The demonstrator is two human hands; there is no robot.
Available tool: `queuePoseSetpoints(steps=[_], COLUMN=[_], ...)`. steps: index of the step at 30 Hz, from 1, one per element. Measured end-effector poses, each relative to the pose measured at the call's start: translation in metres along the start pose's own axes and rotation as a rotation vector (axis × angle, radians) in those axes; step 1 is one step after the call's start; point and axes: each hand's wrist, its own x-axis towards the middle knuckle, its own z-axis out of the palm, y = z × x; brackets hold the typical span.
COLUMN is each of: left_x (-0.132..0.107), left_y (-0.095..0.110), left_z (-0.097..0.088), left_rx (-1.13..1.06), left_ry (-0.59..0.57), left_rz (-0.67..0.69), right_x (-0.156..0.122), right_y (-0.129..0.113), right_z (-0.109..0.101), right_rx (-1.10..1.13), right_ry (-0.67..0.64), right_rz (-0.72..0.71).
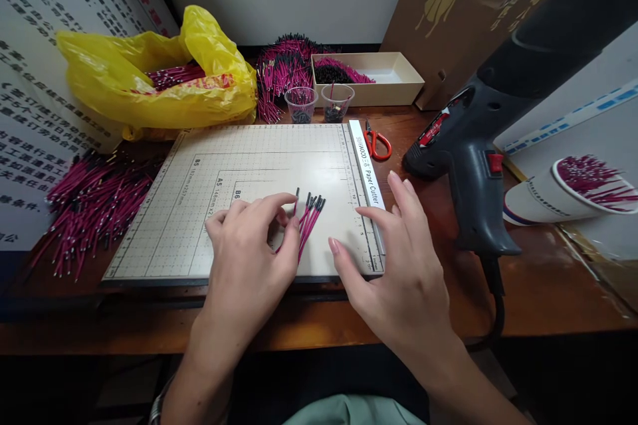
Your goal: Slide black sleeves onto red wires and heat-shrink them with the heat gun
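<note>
Thumb and index finger of my left hand (249,249) are closed on a short magenta wire (297,198), whose black-sleeved tip sticks up past the fingertips. Just right of that hand, a small bunch of black-tipped magenta wires (310,220) lies on the paper cutter board (274,153); the left thumb hides part of it. My right hand (399,265) hovers over the board's right edge beside the white cutter rail (366,166). Its fingers are spread with nothing between them.
Loose wires (100,212) are heaped at left, below a yellow bag (159,103). Behind the board stand two clear cups (301,103) and a cream box (393,89). Red-handled scissors (381,148), a heat gun (473,166) and a paper cup of wires (538,196) are at right.
</note>
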Motion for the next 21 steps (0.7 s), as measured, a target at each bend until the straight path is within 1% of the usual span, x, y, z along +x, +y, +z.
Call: queuePoseSetpoints(steps=[6,12,17,21], left_x=[0.002,0.004,0.005,0.0048], left_y=[0.0018,0.0024,0.0021,0.0017], left_z=[0.0014,0.0023,0.0018,0.0019], left_rx=[0.022,0.014,-0.029,-0.018], left_ry=[-0.018,-0.009,0.003,0.008], left_rz=[-0.03,-0.063,-0.074,-0.072], right_x=[0.0009,0.0004,-0.0003,-0.0009], right_y=[0.0002,0.0005,0.0011,0.0013], right_z=[-0.0012,-0.001,-0.0002,-0.0004], right_rx=[-0.004,-0.012,0.003,-0.006], right_ry=[0.005,-0.003,0.004,-0.001], right_rz=[-0.033,-0.026,-0.046,-0.051])
